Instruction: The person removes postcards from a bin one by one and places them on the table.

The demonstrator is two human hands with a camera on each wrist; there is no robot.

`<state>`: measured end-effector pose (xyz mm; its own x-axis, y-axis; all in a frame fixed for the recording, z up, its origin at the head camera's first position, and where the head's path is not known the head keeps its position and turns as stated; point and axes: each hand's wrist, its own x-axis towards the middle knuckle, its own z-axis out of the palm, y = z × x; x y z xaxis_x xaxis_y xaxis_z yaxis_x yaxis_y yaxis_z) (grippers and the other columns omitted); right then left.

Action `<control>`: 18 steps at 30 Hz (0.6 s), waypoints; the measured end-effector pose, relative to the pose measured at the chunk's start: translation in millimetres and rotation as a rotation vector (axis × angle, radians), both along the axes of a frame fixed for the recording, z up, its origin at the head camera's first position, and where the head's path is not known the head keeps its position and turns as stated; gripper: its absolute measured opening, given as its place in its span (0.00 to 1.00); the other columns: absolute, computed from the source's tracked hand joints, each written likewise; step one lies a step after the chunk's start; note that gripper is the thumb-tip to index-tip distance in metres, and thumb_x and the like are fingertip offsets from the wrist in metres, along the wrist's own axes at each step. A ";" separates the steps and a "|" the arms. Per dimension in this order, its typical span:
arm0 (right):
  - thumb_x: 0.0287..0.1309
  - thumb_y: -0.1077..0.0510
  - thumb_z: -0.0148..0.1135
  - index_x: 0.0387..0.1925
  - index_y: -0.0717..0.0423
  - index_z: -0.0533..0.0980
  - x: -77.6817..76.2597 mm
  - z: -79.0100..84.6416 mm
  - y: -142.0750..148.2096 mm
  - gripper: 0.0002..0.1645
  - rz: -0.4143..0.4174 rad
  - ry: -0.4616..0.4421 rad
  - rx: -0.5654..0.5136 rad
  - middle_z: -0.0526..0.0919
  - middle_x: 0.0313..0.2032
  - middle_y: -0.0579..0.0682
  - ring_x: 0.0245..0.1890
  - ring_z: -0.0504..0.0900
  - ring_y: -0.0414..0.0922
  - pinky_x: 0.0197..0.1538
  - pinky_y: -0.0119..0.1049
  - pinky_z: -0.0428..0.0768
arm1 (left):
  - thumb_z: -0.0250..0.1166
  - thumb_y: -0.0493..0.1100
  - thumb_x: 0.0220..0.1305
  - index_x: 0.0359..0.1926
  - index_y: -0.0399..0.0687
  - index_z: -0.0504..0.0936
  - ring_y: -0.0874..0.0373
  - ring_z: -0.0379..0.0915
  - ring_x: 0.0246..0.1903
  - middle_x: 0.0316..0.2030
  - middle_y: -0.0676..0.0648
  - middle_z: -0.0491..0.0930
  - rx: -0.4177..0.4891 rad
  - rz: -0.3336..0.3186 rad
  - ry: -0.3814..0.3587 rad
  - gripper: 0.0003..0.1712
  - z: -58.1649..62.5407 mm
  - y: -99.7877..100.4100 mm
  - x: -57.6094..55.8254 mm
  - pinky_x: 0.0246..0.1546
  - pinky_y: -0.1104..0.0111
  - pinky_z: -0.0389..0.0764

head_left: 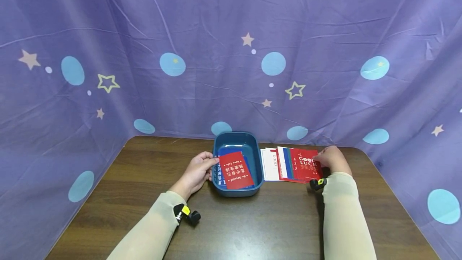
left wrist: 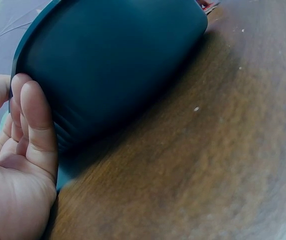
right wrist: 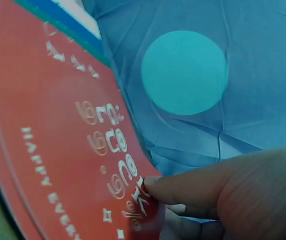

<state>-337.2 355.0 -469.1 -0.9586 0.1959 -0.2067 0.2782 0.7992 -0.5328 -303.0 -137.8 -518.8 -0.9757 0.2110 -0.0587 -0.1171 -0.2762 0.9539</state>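
My left hand [head_left: 196, 171] grips the left wall of a dark blue plastic bin [head_left: 236, 192], thumb over the rim and fingers along the outside, as the left wrist view shows. Inside the bin, a red card [head_left: 236, 170] with white lettering lies tilted over blue cards [head_left: 221, 181]. At the right, my right hand [head_left: 333, 159] pinches the edge of a red "GOOD LUCK" card [head_left: 304, 168] between thumb and fingers. In the right wrist view the thumb [right wrist: 183, 187] presses on the printed face of this card, with blue and white card edges showing behind it.
Fanned cards, among them a white one [head_left: 270, 165], overlap in a row from the bin's right side to the red card. All stand on a brown wooden table [head_left: 231, 228]. A purple curtain [head_left: 216, 19] with stars and dots hangs close behind the table and at its sides.
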 end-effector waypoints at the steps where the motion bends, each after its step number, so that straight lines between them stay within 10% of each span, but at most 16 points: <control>1: 0.64 0.54 0.69 0.28 0.61 0.84 0.5 1.0 -1.6 0.14 -0.008 -0.003 0.025 0.83 0.23 0.52 0.30 0.80 0.50 0.36 0.43 0.79 | 0.67 0.35 0.72 0.42 0.43 0.73 0.64 0.71 0.13 0.22 0.50 0.81 0.001 0.002 0.000 0.08 -0.2 -0.1 -0.2 0.12 0.74 0.76; 9: 0.61 0.49 0.72 0.40 0.69 0.86 3.9 5.5 -8.4 0.23 -0.075 -0.030 0.109 0.87 0.41 0.68 0.41 0.82 0.61 0.49 0.59 0.85 | 0.67 0.35 0.71 0.41 0.43 0.73 0.64 0.71 0.13 0.21 0.50 0.80 -0.003 0.009 -0.004 0.08 -1.2 -0.4 -0.3 0.11 0.74 0.76; 18: 0.68 0.47 0.66 0.26 0.57 0.79 5.5 29.9 -22.2 0.19 0.047 0.155 0.041 0.80 0.28 0.54 0.34 0.77 0.53 0.38 0.47 0.77 | 0.67 0.36 0.71 0.42 0.42 0.73 0.63 0.71 0.14 0.22 0.50 0.81 -0.007 -0.008 0.008 0.09 1.4 -1.1 1.8 0.12 0.73 0.77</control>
<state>-331.7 332.8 -439.2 -0.9867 0.1552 -0.0481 0.1567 0.8315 -0.5329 -301.2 -138.9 -517.4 -0.9745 0.2183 -0.0525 -0.1118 -0.2689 0.9566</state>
